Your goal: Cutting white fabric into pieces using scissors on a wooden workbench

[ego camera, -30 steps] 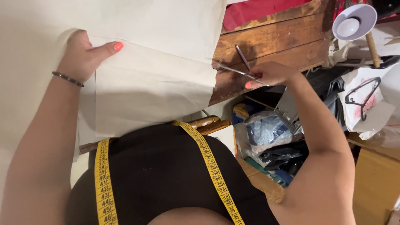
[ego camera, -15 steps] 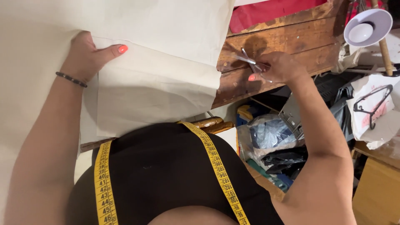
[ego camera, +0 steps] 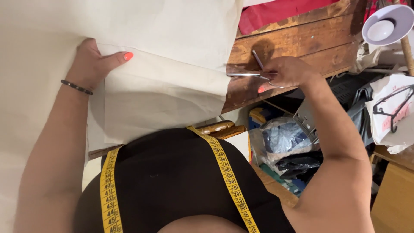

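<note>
A large sheet of cream fabric (ego camera: 164, 86) lies folded over a wooden table (ego camera: 302, 34). My left hand (ego camera: 92, 62) presses flat on the fabric near its folded edge, thumb stretched to the right. My right hand (ego camera: 286, 71) grips a pair of metal scissors (ego camera: 252, 71). The blades are open and point left, with the lower blade reaching the fabric's right edge. A yellow measuring tape (ego camera: 226, 172) hangs around my neck over a black top.
A red cloth (ego camera: 276, 13) lies at the table's far side. A white lamp shade (ego camera: 386, 23) stands at the upper right. Bags, a black hanger (ego camera: 390, 108) and clutter fill the floor to the right of the table.
My right hand has brought the scissors leftward to the fabric's right edge. The left hand stays on the fabric. The view has shifted slightly.
</note>
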